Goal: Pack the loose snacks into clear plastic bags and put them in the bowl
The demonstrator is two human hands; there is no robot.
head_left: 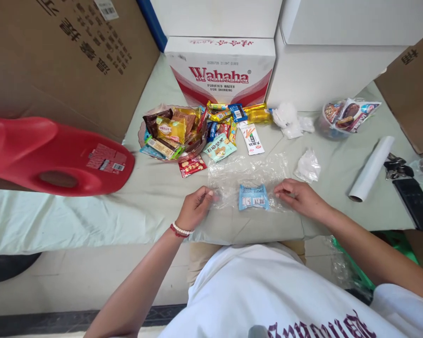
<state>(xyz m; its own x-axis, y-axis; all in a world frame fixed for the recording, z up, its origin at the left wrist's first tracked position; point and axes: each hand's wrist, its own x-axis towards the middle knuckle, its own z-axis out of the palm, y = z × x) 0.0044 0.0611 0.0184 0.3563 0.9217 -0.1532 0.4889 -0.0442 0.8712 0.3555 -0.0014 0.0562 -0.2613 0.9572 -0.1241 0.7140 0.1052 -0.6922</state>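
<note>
A clear plastic film (225, 171) lies spread on the cloth-covered table in front of me. On its near part rests a small light-blue wrapped snack packet (253, 197), with a printed label and barcode facing up. My left hand (196, 205), wearing a white and a red bracelet, is closed on the film's near left edge. At the near right edge, my right hand (298, 196) pinches the film between thumb and fingers. Neither hand touches the snack packet.
Behind the film sit a glass bowl of snacks (141, 136), loose wrapped snacks (220, 147) and crumpled white plastic (287, 119). A film roll (372, 169), keys (396, 166), a phone (414, 204) and a snack tub (333, 131) are right; a red jug (81, 159) is left.
</note>
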